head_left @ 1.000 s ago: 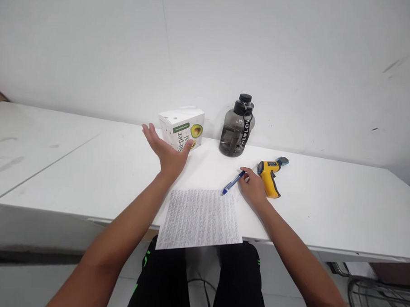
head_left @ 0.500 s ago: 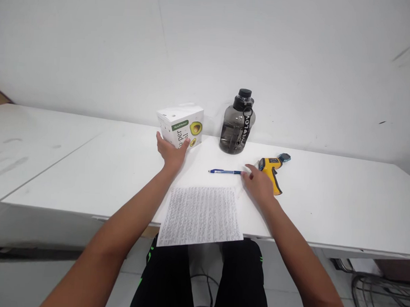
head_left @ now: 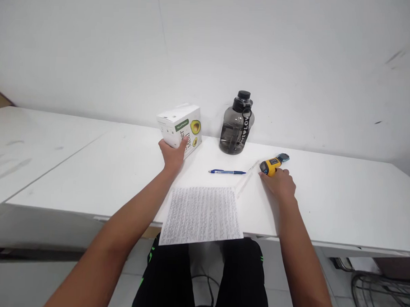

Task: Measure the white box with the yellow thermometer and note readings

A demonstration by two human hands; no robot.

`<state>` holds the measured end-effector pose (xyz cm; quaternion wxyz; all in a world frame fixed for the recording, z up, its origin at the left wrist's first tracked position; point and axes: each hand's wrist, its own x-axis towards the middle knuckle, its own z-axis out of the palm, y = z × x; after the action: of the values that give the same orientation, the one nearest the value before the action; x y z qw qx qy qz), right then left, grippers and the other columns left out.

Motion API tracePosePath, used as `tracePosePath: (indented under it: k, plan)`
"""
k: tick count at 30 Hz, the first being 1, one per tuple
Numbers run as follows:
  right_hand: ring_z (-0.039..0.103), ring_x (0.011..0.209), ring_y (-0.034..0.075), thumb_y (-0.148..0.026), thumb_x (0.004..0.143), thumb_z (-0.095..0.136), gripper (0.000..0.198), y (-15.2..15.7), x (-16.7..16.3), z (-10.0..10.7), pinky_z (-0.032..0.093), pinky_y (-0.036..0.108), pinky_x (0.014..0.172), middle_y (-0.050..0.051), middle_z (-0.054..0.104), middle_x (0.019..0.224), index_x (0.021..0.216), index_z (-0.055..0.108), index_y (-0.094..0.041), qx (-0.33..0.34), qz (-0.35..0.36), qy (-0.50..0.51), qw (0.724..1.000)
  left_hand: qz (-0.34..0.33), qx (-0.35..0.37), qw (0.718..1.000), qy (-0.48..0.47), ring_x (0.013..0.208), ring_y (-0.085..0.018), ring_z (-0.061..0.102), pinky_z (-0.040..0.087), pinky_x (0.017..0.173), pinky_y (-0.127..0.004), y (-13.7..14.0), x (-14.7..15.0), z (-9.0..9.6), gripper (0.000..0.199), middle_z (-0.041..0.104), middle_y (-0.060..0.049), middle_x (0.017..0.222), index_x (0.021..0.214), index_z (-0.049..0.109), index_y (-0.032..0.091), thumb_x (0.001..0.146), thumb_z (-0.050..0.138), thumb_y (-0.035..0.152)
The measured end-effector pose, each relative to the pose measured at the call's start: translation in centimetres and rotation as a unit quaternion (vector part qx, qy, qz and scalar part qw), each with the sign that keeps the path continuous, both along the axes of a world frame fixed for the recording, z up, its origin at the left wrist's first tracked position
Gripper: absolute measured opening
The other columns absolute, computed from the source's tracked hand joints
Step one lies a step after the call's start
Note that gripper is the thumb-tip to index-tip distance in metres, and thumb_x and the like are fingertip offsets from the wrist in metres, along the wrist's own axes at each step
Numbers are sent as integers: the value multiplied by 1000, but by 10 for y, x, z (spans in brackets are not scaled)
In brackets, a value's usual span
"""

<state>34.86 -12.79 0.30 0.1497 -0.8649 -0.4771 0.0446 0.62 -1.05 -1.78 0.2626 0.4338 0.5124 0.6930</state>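
Resting untouched, the pen (head_left: 227, 172) seems placed; the left hand (head_left: 173, 155) clasps the box (head_left: 181, 125), the right hand (head_left: 281, 183) the yellow thermometer (head_left: 273, 165), neither released.

Black legwear (head_left: 165, 278) with bright green markings (head_left: 150, 256), bare forearms (head_left: 127, 227)

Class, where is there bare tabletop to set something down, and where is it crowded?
Bare tabletop lies left of the box and left forearm, and right of the yellow device and right hand. Crowded: the middle, with bottle, pen and paper.
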Motion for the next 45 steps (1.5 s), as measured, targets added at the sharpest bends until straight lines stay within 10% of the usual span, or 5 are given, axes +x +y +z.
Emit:
tracePosePath:
  k: [9, 14, 19, 45]
  plan:
    - [64, 80, 29, -68, 79, 57, 56, -4, -21, 11, 47, 37, 67, 13, 69, 86, 95, 69, -16, 51, 68, 68, 994, -44, 20, 989, -138, 96, -19, 68, 58, 85, -37, -10, 8, 12, 53, 66, -9, 107, 101, 48, 20, 77, 68, 63]
    - [64, 77, 22, -64, 88, 47, 61, -14, -49, 5, 50, 33, 68, 9, 73, 95, 126, 60, -18, 271, 162, 213, 925, -128, 27, 990, -56, 92, -21, 68, 57, 80, -36, -31, 22, 13, 55, 68, -8, 102, 104, 56, 18, 75, 71, 62]
    - [67, 86, 24, -62, 89, 44, 61, -25, -62, -3, 54, 35, 76, 11, 71, 106, 131, 55, -19, 332, 266, 175, 888, -165, 11, 986, -4, 94, -24, 68, 57, 80, -39, -48, 32, 12, 54, 69, -10, 102, 106, 59, 18, 76, 70, 62]
    - [64, 117, 32, -74, 84, 42, 76, -31, -61, -13, 54, 42, 96, 15, 64, 132, 135, 54, -19, 293, 314, 67, 900, -174, 107, 973, 108, 106, -26, 64, 58, 85, -43, -74, 40, 20, 60, 60, -11, 116, 120, 45, 23, 80, 65, 64]
